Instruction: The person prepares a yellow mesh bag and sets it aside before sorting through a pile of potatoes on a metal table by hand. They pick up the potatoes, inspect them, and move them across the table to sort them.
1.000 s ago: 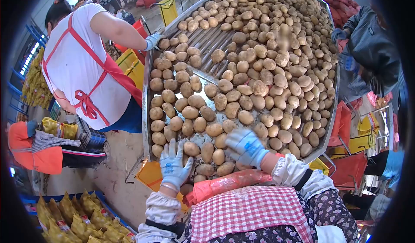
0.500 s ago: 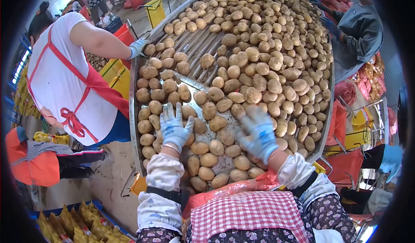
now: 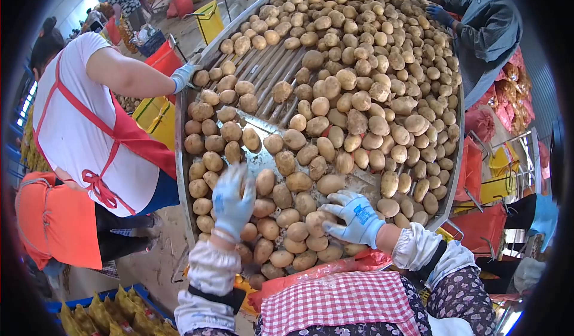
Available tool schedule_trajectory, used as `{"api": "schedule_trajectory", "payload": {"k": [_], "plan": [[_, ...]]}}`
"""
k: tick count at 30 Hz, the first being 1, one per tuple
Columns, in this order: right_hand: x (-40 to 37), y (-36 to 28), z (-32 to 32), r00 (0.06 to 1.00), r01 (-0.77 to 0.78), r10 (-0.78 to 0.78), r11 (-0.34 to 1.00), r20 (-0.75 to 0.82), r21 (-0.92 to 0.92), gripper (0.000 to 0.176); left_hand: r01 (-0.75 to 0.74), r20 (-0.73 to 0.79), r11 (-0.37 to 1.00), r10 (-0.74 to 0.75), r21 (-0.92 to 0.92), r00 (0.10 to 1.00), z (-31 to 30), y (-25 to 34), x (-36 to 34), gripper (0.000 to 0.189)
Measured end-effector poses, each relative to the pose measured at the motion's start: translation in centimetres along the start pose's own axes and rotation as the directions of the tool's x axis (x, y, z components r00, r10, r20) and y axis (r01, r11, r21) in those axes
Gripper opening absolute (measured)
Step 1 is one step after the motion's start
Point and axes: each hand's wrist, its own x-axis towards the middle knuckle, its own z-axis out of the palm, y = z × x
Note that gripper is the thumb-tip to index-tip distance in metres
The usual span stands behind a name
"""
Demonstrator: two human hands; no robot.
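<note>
Potatoes point(image 3: 286, 217) lie loose across the metal sorting table point(image 3: 186, 216), crowded in front of me. Both my hands wear light blue-and-white gloves. My left hand point(image 3: 233, 201), slightly blurred, reaches over the potatoes near the left side with its fingers extended and nothing visible in them. On the right, my right hand point(image 3: 354, 217) bends its fingers and thumb about a single potato point(image 3: 318, 223), low over the near end of the table. The underside of that potato is hidden by its neighbours.
Slatted bars point(image 3: 266, 75) show between potatoes farther up. A co-worker in a red apron point(image 3: 134, 129) stands left, a gloved hand at the table rim. Another person point(image 3: 490, 31) works at the upper right. A blue crate point(image 3: 143, 294) of yellow net bags sits lower left.
My right hand has drawn toward me and slightly left, now at a potato. My left hand has turned and shifted slightly left. Several potatoes have moved toward the near edge.
</note>
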Motion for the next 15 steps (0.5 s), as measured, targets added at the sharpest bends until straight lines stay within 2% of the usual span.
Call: {"api": "schedule_trajectory", "payload": {"k": [1,2,3,4,5,6,7,8,9,11,12,13,14,15], "plan": [[0.4,0.4,-0.1,0.998,0.016,-0.003,0.979,-0.064,0.204,0.041,-0.079,-0.096,0.992,0.088,0.097,0.991,1.0,0.1,2.6,0.043],[1.6,0.1,-1.4,0.967,0.089,-0.053,0.987,-0.249,0.135,0.029,-0.069,-0.07,0.982,0.082,0.178,0.994,2.1,0.2,4.9,0.053],[3.1,1.7,-1.6,0.956,0.115,-0.102,0.993,-0.276,0.032,0.037,-0.058,-0.044,0.965,0.072,0.257,0.996,3.2,0.4,6.4,0.062],[4.6,2.0,-2.5,0.949,0.047,-0.066,0.996,-0.309,-0.07,0.042,-0.057,-0.046,0.965,0.071,0.255,0.996,4.3,0.9,7.0,0.062],[5.9,2.0,-3.3,0.937,-0.024,-0.036,0.986,-0.348,-0.167,0.047,-0.033,0.076,0.956,0.012,0.29,0.997,5.5,1.6,7.5,0.065],[7.0,2.9,-3.4,0.936,-0.021,-0.04,0.985,-0.35,-0.169,0.047,-0.015,0.193,0.944,-0.052,0.328,0.98,6.8,2.1,7.9,0.068],[8.2,4.2,-2.9,0.936,-0.067,-0.024,0.967,-0.35,-0.245,0.052,-0.055,0.286,0.948,-0.039,0.315,0.957,8.1,2.9,7.5,0.082],[9.1,5.2,-2.2,0.936,-0.114,-0.005,0.942,-0.352,-0.317,0.057,-0.13,0.27,0.955,0.055,0.267,0.961,8.8,3.1,6.3,0.085],[9.5,5.7,-1.6,0.992,-0.044,0.015,0.973,-0.129,-0.227,0.061,-0.21,0.251,0.952,0.152,0.223,0.956,8.5,3.4,5.2,0.088],[7.7,3.8,0.7,0.978,0.032,-0.056,0.992,-0.202,-0.121,0.062,-0.253,0.266,0.959,0.213,0.126,0.94,7.1,3.3,2.5,0.093],[6.7,2.8,0.7,0.979,0.03,-0.054,0.993,-0.199,-0.118,0.062,-0.23,0.247,0.961,0.188,0.156,0.951,5.2,4.2,1.6,0.079],[5.7,1.6,0.3,0.996,0.068,-0.077,0.979,-0.038,-0.193,0.062,-0.226,0.249,0.962,0.183,0.155,0.951,3.7,4.1,1.5,0.079],[5.1,0.9,0.0,0.989,0.114,-0.085,0.959,0.121,-0.261,0.062,-0.117,0.333,0.993,0.101,0.027,0.938,2.3,3.5,1.5,0.065],[5.1,0.8,0.1,0.989,0.109,-0.079,0.959,0.122,-0.262,0.062,0.005,0.422,0.996,0.035,-0.092,0.906,1.3,2.5,1.7,0.054]]}}
